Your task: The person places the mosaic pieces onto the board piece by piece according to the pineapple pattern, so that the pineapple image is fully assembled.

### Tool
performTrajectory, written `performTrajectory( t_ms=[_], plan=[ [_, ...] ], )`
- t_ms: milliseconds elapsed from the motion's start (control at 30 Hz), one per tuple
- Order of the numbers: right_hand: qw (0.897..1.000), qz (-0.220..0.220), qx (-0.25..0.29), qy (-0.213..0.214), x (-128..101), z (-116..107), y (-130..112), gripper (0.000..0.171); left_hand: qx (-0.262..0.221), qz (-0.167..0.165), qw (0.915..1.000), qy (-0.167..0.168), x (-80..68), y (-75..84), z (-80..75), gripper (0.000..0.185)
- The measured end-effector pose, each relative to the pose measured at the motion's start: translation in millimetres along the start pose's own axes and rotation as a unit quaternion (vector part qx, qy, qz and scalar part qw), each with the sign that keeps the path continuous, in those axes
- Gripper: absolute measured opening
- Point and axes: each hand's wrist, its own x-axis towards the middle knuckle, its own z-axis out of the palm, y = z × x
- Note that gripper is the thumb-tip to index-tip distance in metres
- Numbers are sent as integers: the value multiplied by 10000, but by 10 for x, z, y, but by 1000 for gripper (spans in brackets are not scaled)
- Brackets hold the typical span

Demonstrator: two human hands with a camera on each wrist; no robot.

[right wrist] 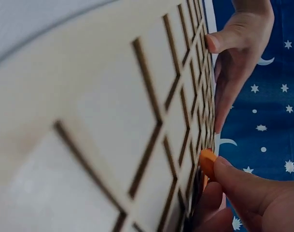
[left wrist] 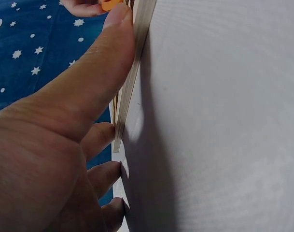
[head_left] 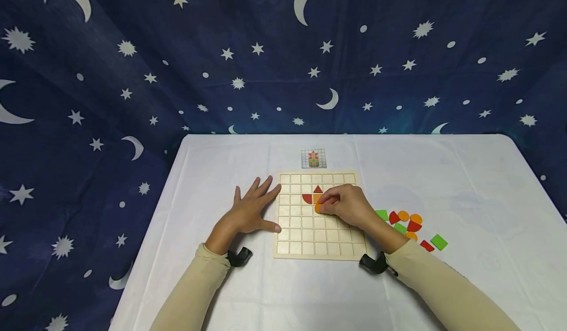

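pinching an orange piece [head_left: 318, 208] over the wooden grid board [head_left: 310, 242], the right hand [head_left: 345, 206] hides most of it. the left hand [head_left: 249, 214] lies spread, thumb against the board's edge. the small pattern card [head_left: 313, 158] on the surface [head_left: 221, 291] is hard to make out.

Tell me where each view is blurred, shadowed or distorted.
Head view: sharp, evenly lit, the table edges bowed by the wide lens. Left wrist view: left hand soft and close, dark shadow beside the board. Right wrist view: near board cells blurred, orange piece clearer.
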Motion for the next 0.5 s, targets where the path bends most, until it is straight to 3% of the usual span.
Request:
performTrajectory(
  t_ms=[500],
  plan=[
    [9958,-461,-741,266,-13,67,2,5,34,-32,10000,-33,2,19,-13,116]
  ],
)
